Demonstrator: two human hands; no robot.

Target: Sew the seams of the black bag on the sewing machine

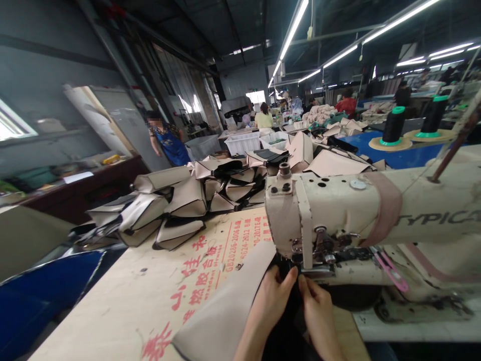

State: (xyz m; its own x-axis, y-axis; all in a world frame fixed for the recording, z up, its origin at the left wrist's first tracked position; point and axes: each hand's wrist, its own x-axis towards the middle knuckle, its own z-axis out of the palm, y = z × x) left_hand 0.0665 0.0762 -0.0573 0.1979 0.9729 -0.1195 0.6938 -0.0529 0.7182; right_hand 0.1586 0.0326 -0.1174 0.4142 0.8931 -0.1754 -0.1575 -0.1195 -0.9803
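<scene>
Pinching black cloth [287, 328] just in front of the sewing machine [338, 205], the two hands work close together — the left hand [271, 296] with thumb and fingers drawn together at the cloth's edge, the right hand [315, 303] gripping it just beside, fingertips near the left thumb. The cloth runs down between the wrists, its upper end by the needle area under the machine's head. A beige panel [225, 301] with a dark edge slants away to the left of the left hand, lying over the bench [108, 301], whose pale wooden top bears red printing. Whether the panel and the cloth are joined, I cannot tell.

Behind the panel, a pile of beige and black pieces [186, 195] spreads along the far side of the bench. Pink snips [391, 271] rest at an angle against the lower part of the machine. Two black thread spools [394, 125] with green ends stand beyond it. Farther back are white crates [243, 144], a person in a blue apron [169, 143] and long ceiling lights [295, 30].
</scene>
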